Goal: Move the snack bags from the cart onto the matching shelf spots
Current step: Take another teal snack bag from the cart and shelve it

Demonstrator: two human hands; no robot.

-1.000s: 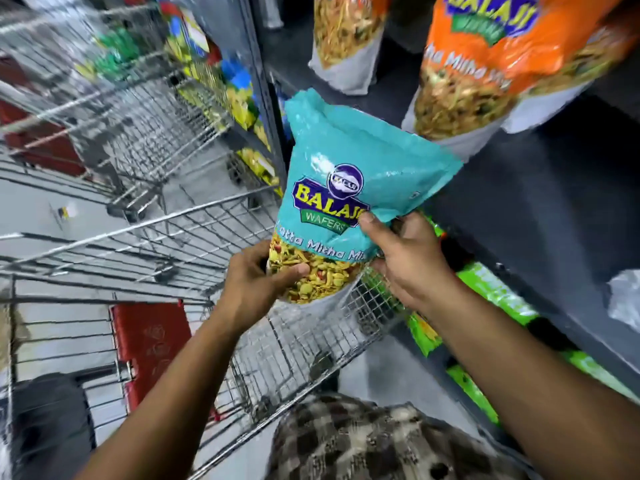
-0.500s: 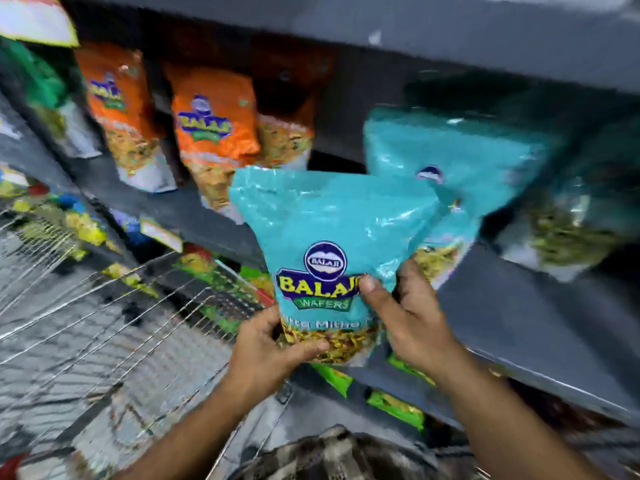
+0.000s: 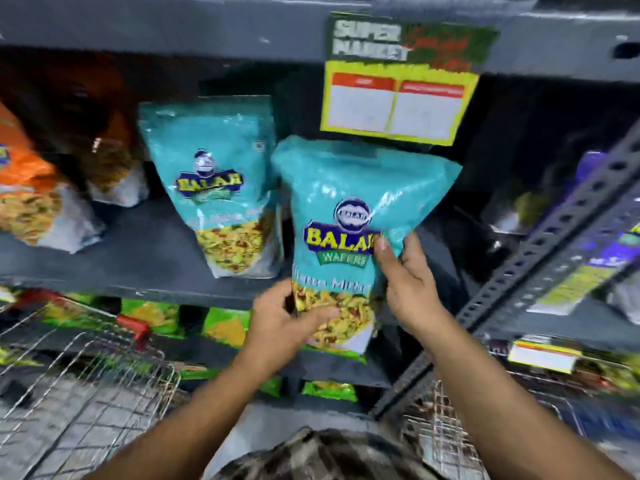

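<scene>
I hold a teal Balaji snack bag (image 3: pixel 349 202) upright in front of the dark grey shelf (image 3: pixel 145 258). My left hand (image 3: pixel 280 323) grips its lower left corner, thumb across the clear window. My right hand (image 3: pixel 408 289) clasps its right side, thumb on the logo. A matching teal bag (image 3: pixel 214 174) stands on the shelf just to the left of the held one. The wire cart (image 3: pixel 86 393) lies at the lower left; its contents are blurred.
Orange snack bags (image 3: pixel 31 202) stand at the shelf's left end. A yellow price card (image 3: pixel 398 102) hangs from the shelf above. A perforated grey upright (image 3: pixel 540 258) runs diagonally on the right, with purple bags (image 3: pixel 595 237) beyond. Green bags (image 3: pixel 225 323) fill the lower shelf.
The held teal bag has risen from over the cart to the shelf level and now sits right of the matching bag. Both hands kept their grip.
</scene>
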